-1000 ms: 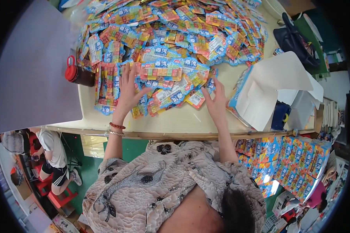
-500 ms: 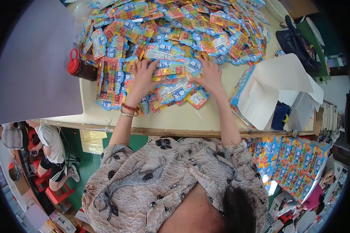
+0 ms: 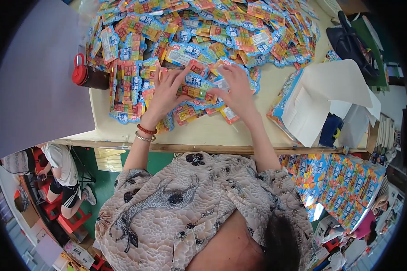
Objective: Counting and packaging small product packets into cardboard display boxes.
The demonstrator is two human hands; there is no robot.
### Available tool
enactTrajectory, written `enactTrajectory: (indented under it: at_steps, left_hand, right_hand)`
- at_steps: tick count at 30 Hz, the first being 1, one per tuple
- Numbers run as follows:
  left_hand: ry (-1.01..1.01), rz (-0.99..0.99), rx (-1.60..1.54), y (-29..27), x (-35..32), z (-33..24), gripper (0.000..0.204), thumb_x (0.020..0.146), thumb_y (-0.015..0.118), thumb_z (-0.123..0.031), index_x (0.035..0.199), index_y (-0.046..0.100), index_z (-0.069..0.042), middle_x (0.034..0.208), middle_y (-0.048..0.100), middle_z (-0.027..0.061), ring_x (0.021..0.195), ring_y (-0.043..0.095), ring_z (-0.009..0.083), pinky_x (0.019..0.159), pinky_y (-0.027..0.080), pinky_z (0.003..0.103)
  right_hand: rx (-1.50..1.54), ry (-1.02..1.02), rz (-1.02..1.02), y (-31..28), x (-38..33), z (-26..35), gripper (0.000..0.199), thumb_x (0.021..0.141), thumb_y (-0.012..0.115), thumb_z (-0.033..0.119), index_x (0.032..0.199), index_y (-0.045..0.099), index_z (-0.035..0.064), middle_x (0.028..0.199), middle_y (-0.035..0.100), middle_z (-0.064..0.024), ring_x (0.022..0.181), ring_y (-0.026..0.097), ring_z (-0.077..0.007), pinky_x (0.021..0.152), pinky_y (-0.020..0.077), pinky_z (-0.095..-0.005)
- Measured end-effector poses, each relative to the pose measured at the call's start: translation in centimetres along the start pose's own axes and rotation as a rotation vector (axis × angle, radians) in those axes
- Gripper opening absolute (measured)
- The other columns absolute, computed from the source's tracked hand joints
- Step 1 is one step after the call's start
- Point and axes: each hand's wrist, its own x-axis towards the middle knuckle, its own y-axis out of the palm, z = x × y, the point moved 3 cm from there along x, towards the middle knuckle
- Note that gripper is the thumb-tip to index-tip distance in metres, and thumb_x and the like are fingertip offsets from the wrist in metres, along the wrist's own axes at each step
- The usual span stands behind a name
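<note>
I hold both hands on the packets (image 3: 199,88) at the pile's (image 3: 203,36) near edge: left hand (image 3: 167,92) fingers spread, right hand (image 3: 235,88) fingers pinching one end. I square edges before lifting, keeping the stack flat.

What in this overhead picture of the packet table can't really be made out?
Head view:
- Packets under the left hand and right hand: the hands cover them, so what the fingers grip is unclear.
- Far end of the packet heap: cut off by the top edge.
- Open carton: white flaps hide its contents.
- Dark jar with red lid: contents too dark to tell.
- Stacked boxes: bent and blurred near the rim.
</note>
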Motion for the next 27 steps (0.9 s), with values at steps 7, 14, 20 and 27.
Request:
enactTrajectory:
  at_steps: [7, 14, 20, 27]
  left_hand:
    - [-0.083, -0.037, 0.013, 1.4, -4.7, -2.2, 0.062, 0.078, 0.071, -0.015, 0.135, 0.046, -0.012, 0.106, 0.057, 0.0110, 0.108, 0.054, 0.0286, 0.104, 0.031, 0.046]
    - [-0.016, -0.017, -0.239, 2.0, -7.3, -4.9, 0.028, 0.071, 0.065, 0.005, 0.097, 0.059, -0.004, 0.100, 0.057, 0.0115, 0.098, 0.056, 0.0318, 0.083, 0.048, 0.041]
    - [-0.142, 0.040, -0.273, 0.2, -6.6, -2.2, 0.025, 0.071, 0.070, 0.001, 0.094, 0.061, -0.005, 0.115, 0.055, 0.0113, 0.106, 0.054, 0.0330, 0.089, 0.046, 0.042]
    - [0.006, 0.091, -0.021, -2.8, -1.6, 0.1, 0.025, 0.070, 0.078, -0.011, 0.086, 0.060, -0.005, 0.138, 0.044, 0.0112, 0.125, 0.040, 0.0369, 0.101, 0.035, 0.050]
  right_hand:
    - [-0.059, -0.071, 0.363, 0.3, -3.1, 1.5, 0.028, 0.079, 0.073, 0.024, 0.101, 0.064, 0.0095, 0.120, 0.057, -0.0086, 0.116, 0.049, -0.0298, 0.112, 0.0249, -0.0514]
    - [0.303, -0.022, 0.342, -1.8, -2.6, -0.4, 0.043, 0.075, 0.074, 0.016, 0.116, 0.062, 0.0107, 0.125, 0.055, -0.0073, 0.120, 0.047, -0.0301, 0.111, 0.0280, -0.0524]
    - [-0.232, -0.249, 0.508, 0.2, -1.0, -0.8, 0.069, 0.072, 0.075, 0.011, 0.135, 0.049, 0.0200, 0.140, 0.044, -0.0063, 0.133, 0.037, -0.0312, 0.111, 0.0273, -0.0554]
    - [-0.259, -0.194, 0.550, -2.6, -1.7, -0.4, 0.061, 0.072, 0.073, 0.012, 0.129, 0.053, 0.0173, 0.136, 0.047, -0.0067, 0.128, 0.042, -0.0292, 0.111, 0.0286, -0.0530]
